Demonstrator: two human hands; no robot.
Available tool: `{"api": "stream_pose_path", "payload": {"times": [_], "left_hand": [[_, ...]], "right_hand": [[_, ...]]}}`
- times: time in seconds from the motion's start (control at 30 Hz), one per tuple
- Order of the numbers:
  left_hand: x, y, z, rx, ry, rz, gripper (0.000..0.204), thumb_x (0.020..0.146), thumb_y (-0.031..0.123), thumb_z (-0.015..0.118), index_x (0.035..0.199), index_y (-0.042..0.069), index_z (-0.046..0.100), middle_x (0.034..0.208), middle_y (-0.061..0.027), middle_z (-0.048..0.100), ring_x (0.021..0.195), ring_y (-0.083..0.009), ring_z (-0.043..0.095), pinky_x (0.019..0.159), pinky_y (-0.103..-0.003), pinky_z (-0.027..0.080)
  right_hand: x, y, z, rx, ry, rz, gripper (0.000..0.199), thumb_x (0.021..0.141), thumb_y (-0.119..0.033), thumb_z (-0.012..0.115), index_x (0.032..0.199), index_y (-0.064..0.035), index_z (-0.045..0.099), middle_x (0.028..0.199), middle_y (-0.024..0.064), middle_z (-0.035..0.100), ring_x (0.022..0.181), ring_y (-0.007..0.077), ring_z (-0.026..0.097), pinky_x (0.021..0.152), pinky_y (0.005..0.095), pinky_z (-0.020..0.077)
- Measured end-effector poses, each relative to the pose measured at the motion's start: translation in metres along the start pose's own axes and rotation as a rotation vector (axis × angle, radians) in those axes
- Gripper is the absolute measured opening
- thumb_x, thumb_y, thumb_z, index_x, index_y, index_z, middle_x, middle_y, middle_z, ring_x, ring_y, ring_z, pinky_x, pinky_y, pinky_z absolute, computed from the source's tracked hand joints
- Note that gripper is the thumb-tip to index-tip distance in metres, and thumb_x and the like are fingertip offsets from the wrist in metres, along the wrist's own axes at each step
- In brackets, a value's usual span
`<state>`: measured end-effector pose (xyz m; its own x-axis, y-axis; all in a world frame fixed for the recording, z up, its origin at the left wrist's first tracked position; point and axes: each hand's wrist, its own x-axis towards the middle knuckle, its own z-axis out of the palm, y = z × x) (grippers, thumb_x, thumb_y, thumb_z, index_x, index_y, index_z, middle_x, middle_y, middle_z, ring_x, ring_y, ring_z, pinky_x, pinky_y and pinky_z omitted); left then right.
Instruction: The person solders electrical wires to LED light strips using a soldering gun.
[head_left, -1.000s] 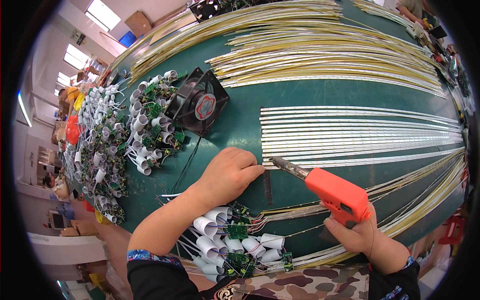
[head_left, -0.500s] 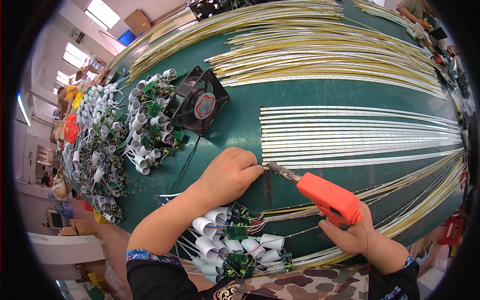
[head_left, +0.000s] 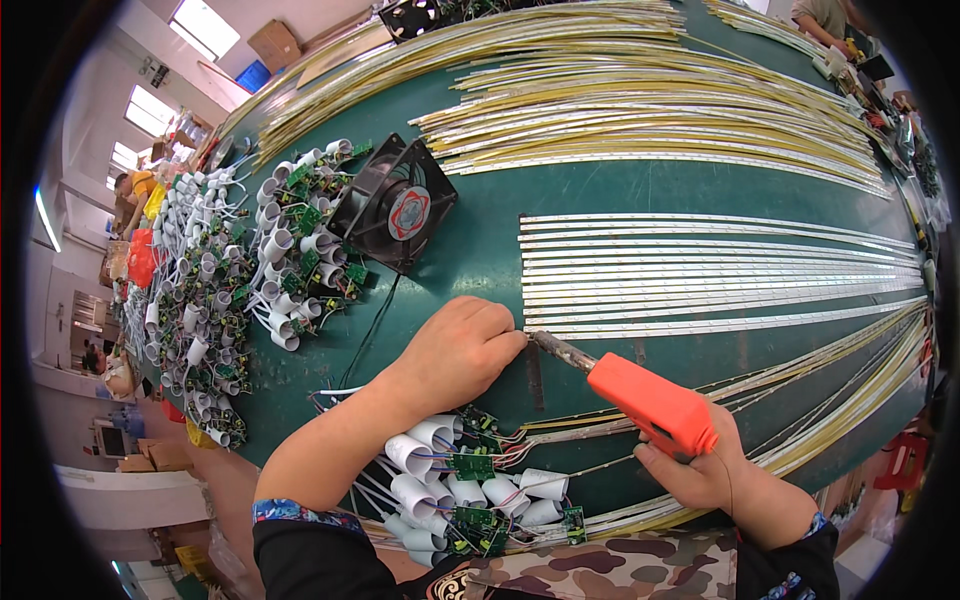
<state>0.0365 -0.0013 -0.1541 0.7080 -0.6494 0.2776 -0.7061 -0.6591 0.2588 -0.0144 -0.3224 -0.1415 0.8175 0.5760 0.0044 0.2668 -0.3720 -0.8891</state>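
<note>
Gripping the soldering gun point(head_left: 650, 400) with right hand point(head_left: 708, 472), we position left hand point(head_left: 455, 350), grasp unclear, nearer the white strips point(head_left: 700, 271) extending frame-right.

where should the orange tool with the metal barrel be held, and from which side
Probably best by the thick orange body, from the lower right, where the right hand grips; the slim metal barrel points away to the upper left, ending close to the left hand, and may be hot.
</note>
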Motion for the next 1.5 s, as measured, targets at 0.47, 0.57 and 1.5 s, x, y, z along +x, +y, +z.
{"api": "stream_pose_path", "payload": {"times": [0.47,0.57,1.5], "left_hand": [[0.000,0.002,-0.001,0.002,-0.006,-0.003,0.019,0.073,0.001,0.070,0.091,0.005,0.071,0.088,-0.0070,0.059,0.084,-0.0277,0.061,0.077,-0.039,0.050],[0.000,0.002,0.000,-0.001,-0.006,-0.004,0.020,0.072,0.001,0.071,0.092,0.005,0.071,0.088,-0.0070,0.059,0.084,-0.0276,0.061,0.077,-0.039,0.050],[-0.003,0.004,-0.023,-0.008,-0.069,-0.074,0.030,0.076,0.004,0.073,0.105,0.006,0.067,0.095,-0.0096,0.063,0.089,-0.0316,0.062,0.078,-0.042,0.051]], "right_hand": [[-0.002,-0.006,-0.005,0.148,0.103,0.018,0.038,0.081,-0.009,0.074,0.117,-0.0018,0.062,0.091,0.0068,0.065,0.069,0.0154,0.060,0.066,0.0301,0.0497],[-0.003,-0.006,-0.005,0.169,0.121,0.032,0.037,0.081,-0.010,0.074,0.116,-0.0024,0.063,0.089,0.0061,0.064,0.070,0.0157,0.060,0.067,0.0301,0.0496],[-0.009,-0.002,-0.010,0.219,0.228,-0.015,0.039,0.081,-0.013,0.073,0.116,-0.0025,0.061,0.083,0.0065,0.063,0.069,0.0217,0.060,0.066,0.0330,0.0490]]}}
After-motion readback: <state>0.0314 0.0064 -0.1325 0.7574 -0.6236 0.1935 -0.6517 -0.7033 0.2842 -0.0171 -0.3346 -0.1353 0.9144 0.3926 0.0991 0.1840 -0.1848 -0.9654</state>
